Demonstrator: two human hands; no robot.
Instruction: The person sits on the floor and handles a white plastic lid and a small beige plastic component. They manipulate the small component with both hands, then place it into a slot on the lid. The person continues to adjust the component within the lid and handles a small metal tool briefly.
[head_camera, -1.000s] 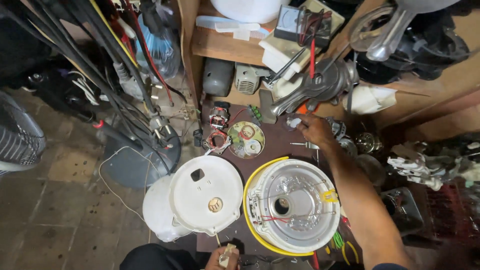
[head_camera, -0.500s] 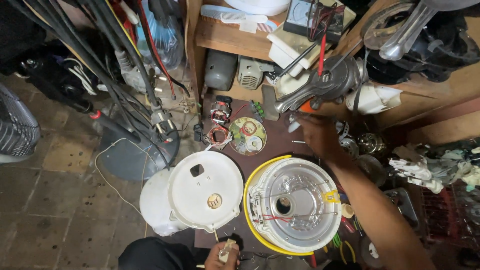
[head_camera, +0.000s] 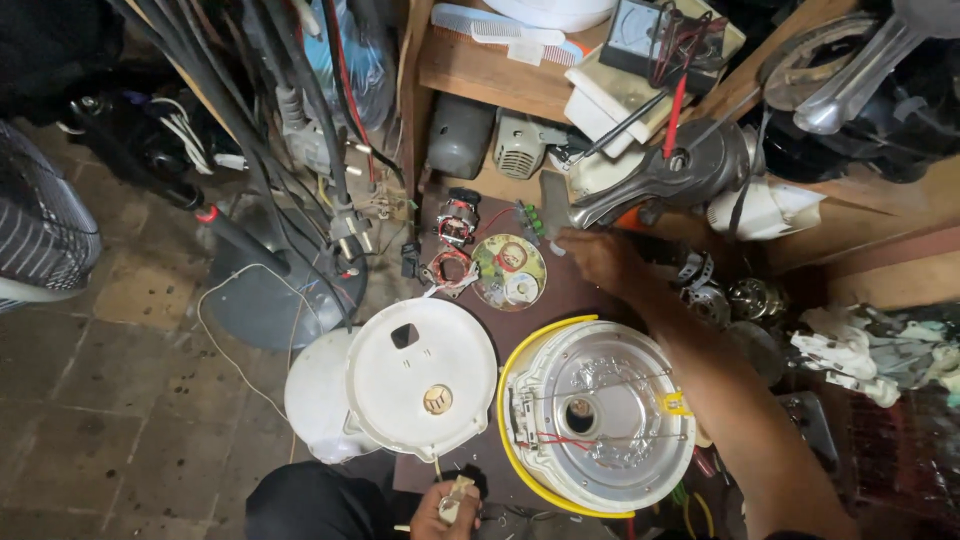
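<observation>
Head view: right hand reaches far forward to the back of the dark bench, fingers curled loosely near a small green part just past the fingertips; whether it grips anything I cannot tell. Left hand sits low at the near edge, closed on a small pale plug-like piece with thin wire. Just left of the right hand lies a round circuit disc, and below its forearm an upturned cooker base, shiny metal with a yellow rim and exposed wires. That base looks stiff and fairly heavy, best taken by the rim, away from the wiring. White round lid lies left of it.
</observation>
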